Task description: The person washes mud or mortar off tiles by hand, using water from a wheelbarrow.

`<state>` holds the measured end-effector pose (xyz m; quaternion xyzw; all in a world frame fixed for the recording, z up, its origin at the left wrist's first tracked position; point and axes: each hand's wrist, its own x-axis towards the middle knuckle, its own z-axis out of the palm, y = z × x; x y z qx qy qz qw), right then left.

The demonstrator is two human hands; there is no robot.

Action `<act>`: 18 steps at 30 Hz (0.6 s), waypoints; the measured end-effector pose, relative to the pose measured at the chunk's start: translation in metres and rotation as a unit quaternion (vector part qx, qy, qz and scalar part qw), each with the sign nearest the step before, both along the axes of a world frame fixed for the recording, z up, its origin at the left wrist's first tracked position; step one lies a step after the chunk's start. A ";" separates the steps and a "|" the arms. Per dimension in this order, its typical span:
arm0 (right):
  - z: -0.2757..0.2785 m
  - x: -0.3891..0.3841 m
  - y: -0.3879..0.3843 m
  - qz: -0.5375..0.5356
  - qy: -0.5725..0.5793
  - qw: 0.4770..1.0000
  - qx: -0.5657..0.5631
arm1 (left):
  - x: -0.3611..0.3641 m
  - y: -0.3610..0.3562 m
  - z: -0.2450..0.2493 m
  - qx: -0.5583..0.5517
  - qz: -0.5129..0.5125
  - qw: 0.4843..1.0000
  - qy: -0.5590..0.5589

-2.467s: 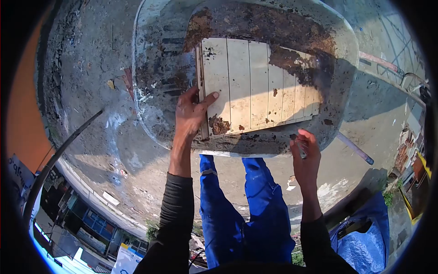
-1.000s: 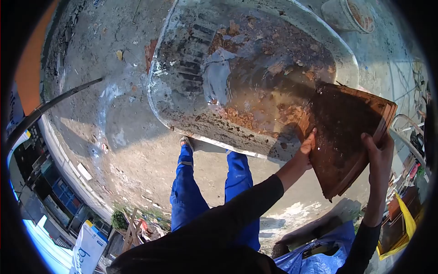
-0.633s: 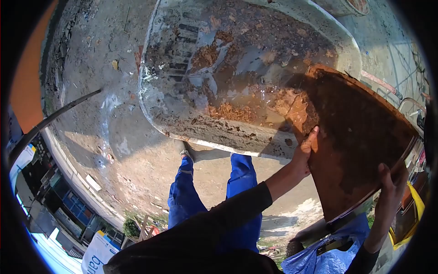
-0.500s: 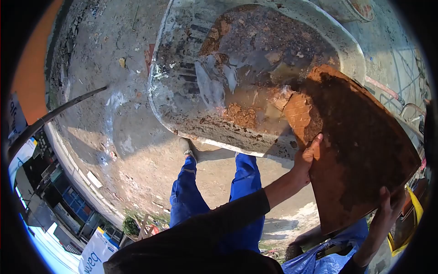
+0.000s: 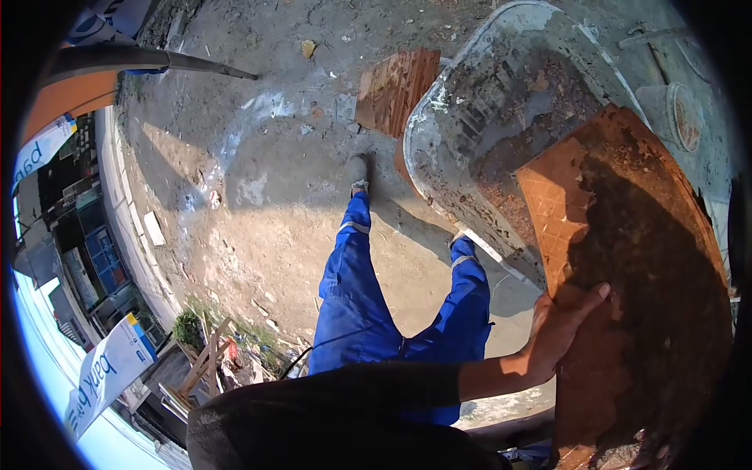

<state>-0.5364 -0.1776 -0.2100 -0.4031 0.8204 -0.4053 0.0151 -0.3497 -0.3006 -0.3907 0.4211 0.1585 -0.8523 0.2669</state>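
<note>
A large reddish-brown board [image 5: 580, 188], dark and wet-looking over much of its face, is tilted up at the right. My left hand [image 5: 560, 325] grips its left edge, the thumb lying across the face. At the board's bottom right corner only a small bit of my right hand [image 5: 663, 452] shows; its other fingers are hidden behind the board. Beyond the board stands a worn grey tub [image 5: 439, 117] with murky water and brown debris inside. The board overlaps the tub's near right part in view.
Another brown board [image 5: 397, 90] lies on the ground left of the tub. A bucket [image 5: 683, 117] stands at the far right. A dark pole [image 5: 211, 68] reaches in at upper left. Banners [image 5: 110, 368] and wood scraps [image 5: 205, 356] are at lower left.
The view has swung to the right, so the tub appears further right and the second board shows. The held board has moved nearer and lower, and one leg has stepped left.
</note>
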 end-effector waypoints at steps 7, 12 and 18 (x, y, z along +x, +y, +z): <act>-0.023 0.174 -0.090 0.041 -0.104 0.992 -0.058 | 0.167 -0.076 0.020 -0.004 0.080 0.991 -0.106; -0.088 0.284 -0.188 0.076 -0.267 0.960 -0.044 | 0.293 -0.119 -0.042 -0.024 0.094 0.993 -0.060; -0.216 0.401 -0.311 0.249 -0.322 0.910 0.079 | 0.416 -0.174 -0.182 -0.054 0.068 0.995 -0.047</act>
